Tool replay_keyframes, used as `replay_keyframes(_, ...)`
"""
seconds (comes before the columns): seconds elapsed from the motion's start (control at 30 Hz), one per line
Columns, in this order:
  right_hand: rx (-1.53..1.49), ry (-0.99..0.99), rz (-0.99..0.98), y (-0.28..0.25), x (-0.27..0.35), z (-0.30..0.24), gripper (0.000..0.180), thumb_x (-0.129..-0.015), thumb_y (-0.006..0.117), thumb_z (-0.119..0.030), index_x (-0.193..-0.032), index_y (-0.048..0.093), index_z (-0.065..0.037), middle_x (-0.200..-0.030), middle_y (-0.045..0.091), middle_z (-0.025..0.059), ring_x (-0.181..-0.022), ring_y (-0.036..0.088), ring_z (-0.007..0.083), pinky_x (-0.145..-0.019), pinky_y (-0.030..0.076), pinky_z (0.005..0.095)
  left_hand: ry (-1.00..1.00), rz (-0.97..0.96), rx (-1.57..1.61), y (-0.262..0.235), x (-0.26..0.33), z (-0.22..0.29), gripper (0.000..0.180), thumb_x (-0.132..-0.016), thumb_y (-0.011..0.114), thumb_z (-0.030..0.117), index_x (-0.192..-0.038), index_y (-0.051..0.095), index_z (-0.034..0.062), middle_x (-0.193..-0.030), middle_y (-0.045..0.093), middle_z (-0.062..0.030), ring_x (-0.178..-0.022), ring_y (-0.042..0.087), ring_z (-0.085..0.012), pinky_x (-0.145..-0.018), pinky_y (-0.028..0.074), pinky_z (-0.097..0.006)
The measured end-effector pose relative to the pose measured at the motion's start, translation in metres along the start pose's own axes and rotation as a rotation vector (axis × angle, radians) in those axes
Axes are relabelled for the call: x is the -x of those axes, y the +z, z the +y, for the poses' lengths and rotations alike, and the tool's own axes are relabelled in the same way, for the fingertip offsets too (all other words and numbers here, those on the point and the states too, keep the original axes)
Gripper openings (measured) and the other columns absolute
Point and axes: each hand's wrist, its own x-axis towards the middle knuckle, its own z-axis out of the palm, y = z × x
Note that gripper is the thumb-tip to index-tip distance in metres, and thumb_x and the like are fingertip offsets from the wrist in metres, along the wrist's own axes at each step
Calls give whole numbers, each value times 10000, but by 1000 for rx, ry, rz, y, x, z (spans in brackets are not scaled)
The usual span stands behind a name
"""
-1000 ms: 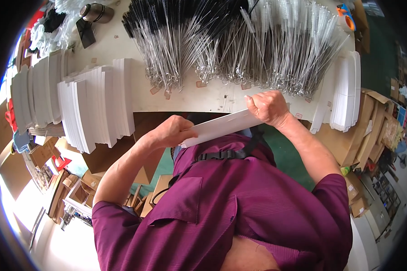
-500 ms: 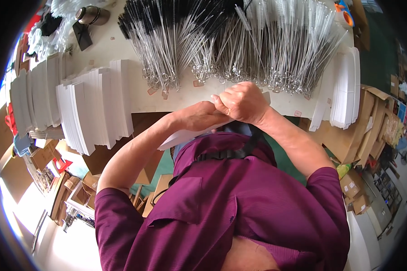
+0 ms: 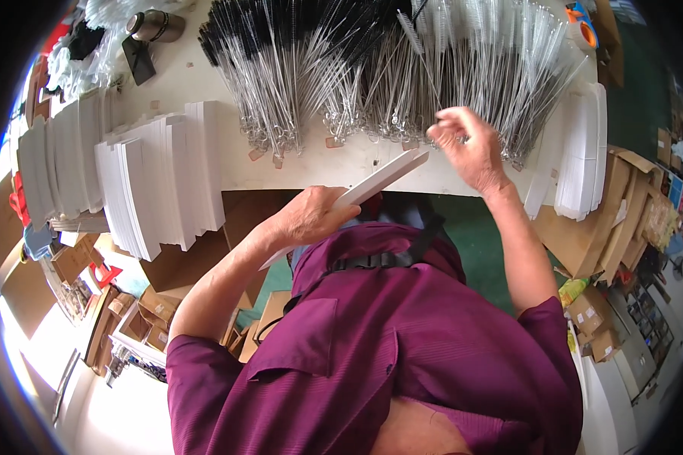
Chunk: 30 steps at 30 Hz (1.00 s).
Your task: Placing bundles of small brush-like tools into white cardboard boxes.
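Note:
My left hand (image 3: 311,216) is closed around a long, narrow white box (image 3: 387,176), holding it slantwise over the table's near edge. The box's far end points up and to the right. My right hand (image 3: 474,152) is off the box, over the ring ends of the wire brushes, its fingers curved and apart with nothing visible in them. These long, thin white-bristled brushes (image 3: 493,83) lie heaped at the back right. Black-bristled brushes (image 3: 273,83) form the heap to their left, their wire loops toward me.
Flat white boxes (image 3: 159,174) stand in rows at the table's left; another stack (image 3: 582,152) is at the right edge. A metal flask (image 3: 155,26) lies far left. A blue and orange tape dispenser (image 3: 581,26) sits far right. Cardboard boxes (image 3: 596,220) stand beyond the right edge.
My right hand has let go of the white box's end and moved right, toward the brushes, its fist loosening. My left hand keeps the box, and more of it shows.

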Motion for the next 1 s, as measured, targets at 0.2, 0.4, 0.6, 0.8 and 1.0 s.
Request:
replay_keyframes(0.2, -319, 138, -448, 3, 15, -29, 214, -907, 773, -215, -985, 729, -20, -912, 717, 91, -850, 690, 174, -794, 538, 339, 60, 24, -31, -3, 1, 1, 426, -1001, 594, 383, -1005, 661, -38, -800, 681, -120, -761, 656, -213, -754, 522, -367)
replay_keyframes(0.4, -483, 50, -498, 12, 14, -57, 134, -872, 777, -111, -941, 732, -5, -820, 676, 85, -744, 654, 222, -729, 522, 352, 4, -277, 635, -1, -13, 0, 618, -945, 651, 545, -1131, 659, -44, -956, 704, -133, -798, 674, -209, -782, 543, -353)
replay_keyframes(0.6, -249, -221, -141, 20, 16, -59, 264, -842, 794, -159, -1050, 697, -30, -899, 662, 116, -861, 646, 314, -791, 539, 389, -42, -78, 667, 3, -18, 10, 554, -936, 687, 501, -1112, 656, -23, -942, 707, -165, -812, 694, -240, -764, 565, -366)
replay_keyframes(0.8, -51, -247, 70, 29, 33, -67, 371, -820, 800, -107, -1152, 666, -11, -938, 653, 133, -865, 651, 297, -759, 551, 406, 50, 598, 57, 17, -19, 18, 579, -786, 830, 363, -1168, 613, -14, -885, 689, -141, -790, 690, -244, -709, 539, -368)
replay_keyframes(1.0, -132, -241, 1, 46, 48, -64, 401, -841, 779, -83, -1205, 669, 43, -845, 673, 131, -730, 668, 283, -635, 550, 386, -19, 620, -13, 27, -21, 15, 582, -768, 855, 335, -1152, 576, -3, -954, 709, -210, -865, 728, -330, -755, 570, -427)
